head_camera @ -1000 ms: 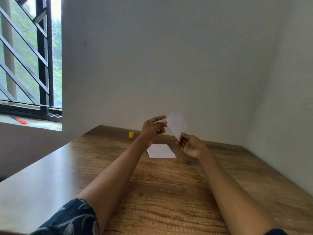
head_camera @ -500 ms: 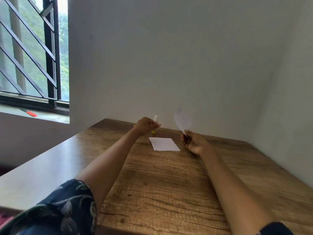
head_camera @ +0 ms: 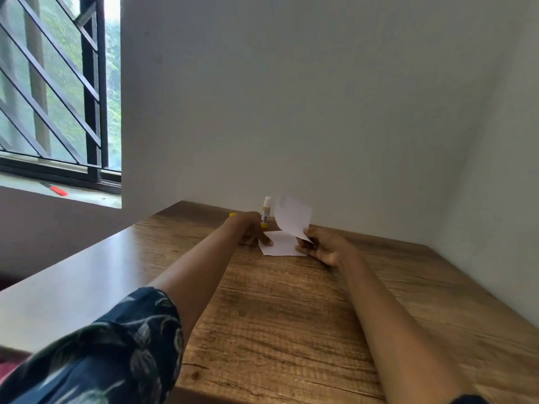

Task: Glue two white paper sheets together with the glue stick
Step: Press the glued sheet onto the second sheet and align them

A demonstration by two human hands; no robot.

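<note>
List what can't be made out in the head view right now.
- Left hand: fingertips on the flat sheet; how the fingers lie is hidden by its own back.
- Glue stick: label too small; glue on the held sheet not visible.
- Yellow cap: mostly hidden by the left hand.

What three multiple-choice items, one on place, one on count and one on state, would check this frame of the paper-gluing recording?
1. Where does the glue stick stand?
A. on the window sill
B. upright on the wooden table near the back wall
C. in the right hand

2. How many white paper sheets show?
A. one
B. two
C. four

3. What is the right hand doing?
A. pinching a raised paper sheet
B. resting empty on the table
C. holding the yellow cap

Answers: 1 B, it stands beyond the left hand. 2 B, one sheet is raised and the flat paper sheet lies on the table. 3 A, its fingers grip the raised sheet's lower corner.
</note>
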